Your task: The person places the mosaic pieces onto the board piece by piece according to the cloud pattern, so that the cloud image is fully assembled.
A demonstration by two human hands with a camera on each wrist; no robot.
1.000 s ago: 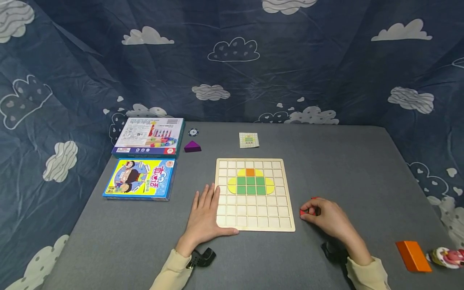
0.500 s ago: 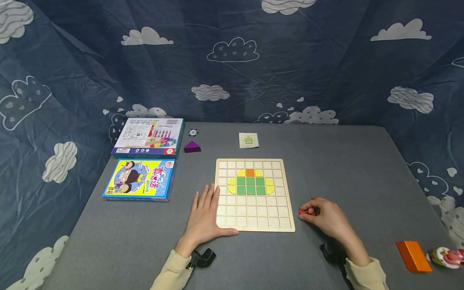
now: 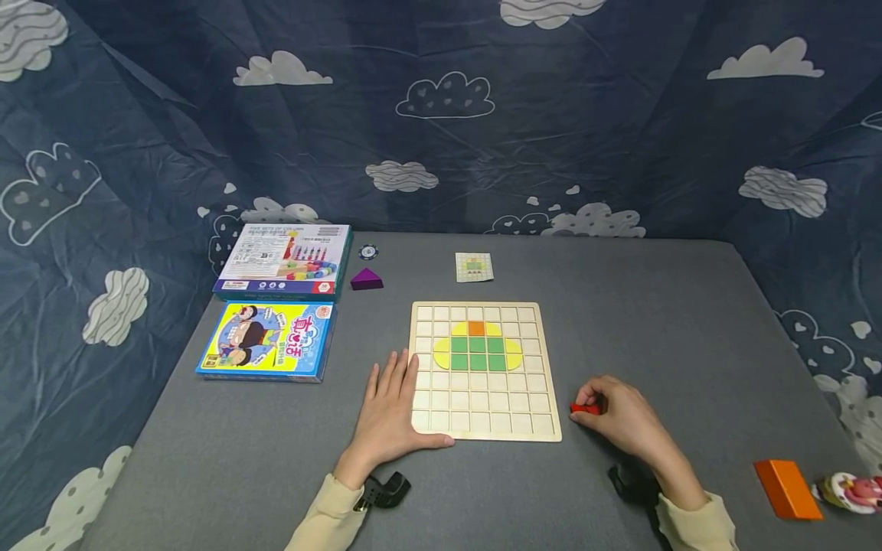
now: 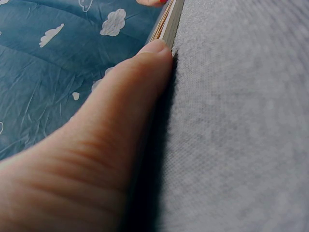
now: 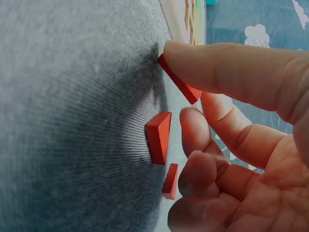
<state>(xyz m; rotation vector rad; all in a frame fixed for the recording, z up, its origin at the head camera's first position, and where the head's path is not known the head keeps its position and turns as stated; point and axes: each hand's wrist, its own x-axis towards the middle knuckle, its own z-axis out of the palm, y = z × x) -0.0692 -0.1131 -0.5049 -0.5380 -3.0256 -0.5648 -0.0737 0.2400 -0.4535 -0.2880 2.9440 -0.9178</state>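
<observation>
Head view, board: wooden grid board (image 3: 485, 371) lies flat on the grey surface (image 3: 654, 321); yellow, green and orange tiles fill part of its upper middle.
Head view, left hand: left hand (image 3: 387, 413) lies flat, fingers straight, at the board's near left corner, thumb along the near edge, gripping nothing.
Head view, right hand: right hand (image 3: 620, 417) rests just right of the board, fingers curled, pinching a red piece (image 3: 584, 409) against the surface.
Head view, surroundings: two boxes (image 3: 276, 302) sit far left, a purple wedge (image 3: 366, 279) and a small card (image 3: 474, 267) beyond the board, an orange block (image 3: 787, 488) near right.
Left wrist view: the thumb (image 4: 120, 121) presses against the board's edge (image 4: 170, 24); the other fingers are out of view.
Right wrist view: the thumb and a finger (image 5: 227, 72) pinch one red piece (image 5: 179, 84) tilted up on its edge; two more red pieces (image 5: 159, 137) lie on the surface just beneath the curled fingers, not touched.
</observation>
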